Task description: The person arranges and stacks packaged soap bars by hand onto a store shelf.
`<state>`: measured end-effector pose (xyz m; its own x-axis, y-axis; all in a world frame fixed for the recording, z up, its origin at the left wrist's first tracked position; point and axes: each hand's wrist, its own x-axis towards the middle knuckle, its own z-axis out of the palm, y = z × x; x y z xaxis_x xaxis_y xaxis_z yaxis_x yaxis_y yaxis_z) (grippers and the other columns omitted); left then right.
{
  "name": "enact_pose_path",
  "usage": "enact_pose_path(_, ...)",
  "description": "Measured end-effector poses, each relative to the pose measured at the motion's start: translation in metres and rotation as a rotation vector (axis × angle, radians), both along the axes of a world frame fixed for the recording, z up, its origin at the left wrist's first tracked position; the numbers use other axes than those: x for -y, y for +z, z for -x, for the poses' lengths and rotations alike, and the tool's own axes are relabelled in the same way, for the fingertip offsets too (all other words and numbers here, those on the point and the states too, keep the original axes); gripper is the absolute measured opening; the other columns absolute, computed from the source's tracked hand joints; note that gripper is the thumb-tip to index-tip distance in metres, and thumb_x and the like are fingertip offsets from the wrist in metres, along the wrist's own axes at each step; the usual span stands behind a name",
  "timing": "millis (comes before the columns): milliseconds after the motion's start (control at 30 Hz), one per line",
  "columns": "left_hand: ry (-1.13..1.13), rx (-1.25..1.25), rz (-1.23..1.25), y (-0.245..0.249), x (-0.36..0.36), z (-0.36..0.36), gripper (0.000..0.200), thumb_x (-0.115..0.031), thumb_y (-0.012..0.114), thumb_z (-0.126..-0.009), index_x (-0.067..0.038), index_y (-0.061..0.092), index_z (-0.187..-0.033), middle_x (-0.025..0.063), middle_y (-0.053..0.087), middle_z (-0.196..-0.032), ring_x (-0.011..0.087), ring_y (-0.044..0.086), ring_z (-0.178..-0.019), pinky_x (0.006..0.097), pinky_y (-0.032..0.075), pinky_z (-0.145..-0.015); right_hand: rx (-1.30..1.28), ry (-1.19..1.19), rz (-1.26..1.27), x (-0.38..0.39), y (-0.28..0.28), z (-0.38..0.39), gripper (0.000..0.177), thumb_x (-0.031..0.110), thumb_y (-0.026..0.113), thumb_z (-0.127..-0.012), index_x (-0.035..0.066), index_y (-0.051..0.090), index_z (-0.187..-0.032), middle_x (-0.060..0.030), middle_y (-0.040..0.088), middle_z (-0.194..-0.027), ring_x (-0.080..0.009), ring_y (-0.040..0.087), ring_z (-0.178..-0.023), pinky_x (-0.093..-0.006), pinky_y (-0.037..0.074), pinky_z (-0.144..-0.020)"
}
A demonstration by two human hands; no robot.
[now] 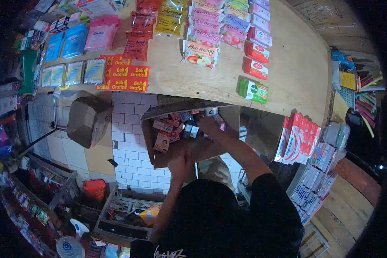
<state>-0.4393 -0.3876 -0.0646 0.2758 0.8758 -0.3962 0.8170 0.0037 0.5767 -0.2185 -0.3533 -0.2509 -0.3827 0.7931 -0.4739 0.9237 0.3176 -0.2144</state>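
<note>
My left hand grips the near edge of the box, fingers curled onto the cardboard, holding it tipped open towards me just under the counter. My right hand is down inside at the far end, fingers spread among the packs – whether it has hold of one I cannot tell. The packs lie jumbled, mostly in the far left part of the box. On the counter above, soap lies in rows – red and green cartons beside it. An empty carton sits on the tiled floor to the left, apart from the box. Toothpaste stands at the right.
</note>
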Motion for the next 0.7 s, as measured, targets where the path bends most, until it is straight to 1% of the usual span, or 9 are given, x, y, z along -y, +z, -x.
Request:
enact_pose_path(100, -0.018, -0.072, 0.070, 0.000, -0.001, 0.002, 0.024, -0.027, 0.057, -0.088, -0.008, 0.061, -0.101, 0.0163, 0.064, -0.089, 0.0384, 0.062, -0.084, 0.0502, 0.050, -0.068, -0.043, -0.122, 0.032, 0.008, 0.045, -0.005, 0.013, 0.016, 0.063, -0.073, 0.005, 0.068, -0.077, -0.0151, 0.067, -0.081, -0.0317, 0.067, -0.082, -0.0459, 0.052, -0.069)
enact_pose_path(200, 0.004, -0.002, 0.042, -0.004, -0.001, 0.007, 0.029, -0.031, 0.057, -0.089, -0.007, 0.061, -0.106, 0.0175, 0.064, -0.096, 0.0379, 0.062, -0.087, 0.0497, 0.050, -0.070, -0.114, -0.427, 0.004, 0.018, 0.077, -0.015, 0.035, 0.013, 0.070, -0.071, 0.004, 0.065, -0.104, -0.0168, 0.065, -0.101, -0.0385, 0.065, -0.085, -0.0437, 0.053, -0.077)
enact_pose_path(300, 0.140, 0.191, -0.082, -0.018, 0.000, 0.005, 0.036, -0.035, 0.058, -0.090, -0.005, 0.060, -0.109, 0.0186, 0.064, -0.102, 0.0370, 0.063, -0.088, 0.0480, 0.051, -0.071, -0.242, -0.589, 0.049, 0.011, 0.139, -0.018, 0.035, 0.019, 0.071, -0.078, 0.006, 0.065, -0.109, -0.0148, 0.064, -0.110, -0.0312, 0.065, -0.087, -0.0406, 0.052, -0.078)
enact_pose_path(400, 0.223, 0.226, -0.043, -0.020, -0.006, 0.002, 0.040, -0.038, 0.060, -0.090, -0.003, 0.059, -0.111, 0.0196, 0.066, -0.100, 0.0359, 0.065, -0.087, 0.0447, 0.051, -0.072, -0.789, -0.688, 0.445, 0.035, 0.097, -0.025, 0.031, 0.026, 0.065, -0.089, 0.006, 0.064, -0.112, -0.0112, 0.065, -0.114, -0.0215, 0.063, -0.094, -0.0372, 0.050, -0.081)
enact_pose_path(433, 0.235, 0.207, -0.004, -0.022, -0.010, 0.003, 0.041, -0.038, 0.061, -0.090, -0.003, 0.059, -0.111, 0.0199, 0.067, -0.099, 0.0356, 0.065, -0.087, 0.0433, 0.051, -0.072, -0.784, -0.756, 0.604, 0.025, 0.118, -0.021, 0.033, 0.032, 0.063, -0.090, 0.005, 0.064, -0.107, -0.0098, 0.066, -0.107, -0.0211, 0.063, -0.091, -0.0374, 0.051, -0.079)
enact_pose_path(500, 0.295, 0.370, 0.206, -0.025, -0.017, 0.012, 0.041, -0.035, 0.063, -0.090, -0.001, 0.058, -0.111, 0.0204, 0.067, -0.094, 0.0357, 0.066, -0.088, 0.0409, 0.051, -0.073, -0.766, -0.889, 0.923, 0.008, 0.156, -0.008, 0.043, 0.044, 0.059, -0.092, 0.002, 0.066, -0.097, -0.0070, 0.067, -0.093, -0.0204, 0.063, -0.084, -0.0379, 0.051, -0.075)
enact_pose_path(600, 0.312, 0.411, 0.236, -0.018, -0.017, 0.020, 0.039, -0.032, 0.063, -0.090, 0.000, 0.056, -0.112, 0.0207, 0.067, -0.090, 0.0332, 0.067, -0.088, 0.0387, 0.050, -0.073, -0.974, -1.084, 0.811, 0.001, 0.121, 0.003, 0.039, 0.041, 0.053, -0.095, 0.006, 0.064, -0.111, -0.0118, 0.065, -0.109, -0.0178, 0.061, -0.096, -0.0367, 0.049, -0.082)
enact_pose_path(633, 0.304, 0.391, 0.200, -0.011, -0.018, 0.021, 0.038, -0.031, 0.062, -0.091, 0.001, 0.056, -0.112, 0.0207, 0.067, -0.089, 0.0318, 0.067, -0.089, 0.0382, 0.049, -0.073, -0.833, -1.090, 0.664, -0.005, 0.107, 0.007, 0.039, 0.041, 0.052, -0.095, 0.006, 0.064, -0.110, -0.0123, 0.065, -0.107, -0.0177, 0.061, -0.095, -0.0364, 0.049, -0.081)
enact_pose_path(700, 0.338, 0.372, 0.263, 0.002, -0.020, 0.021, 0.035, -0.028, 0.059, -0.093, 0.002, 0.055, -0.112, 0.0209, 0.067, -0.091, 0.0289, 0.067, -0.088, 0.0379, 0.049, -0.074, -0.675, -1.008, 0.346, -0.006, 0.030, 0.011, 0.040, 0.040, 0.052, -0.094, 0.006, 0.063, -0.110, -0.0128, 0.064, -0.105, -0.0178, 0.061, -0.094, -0.0357, 0.049, -0.082)
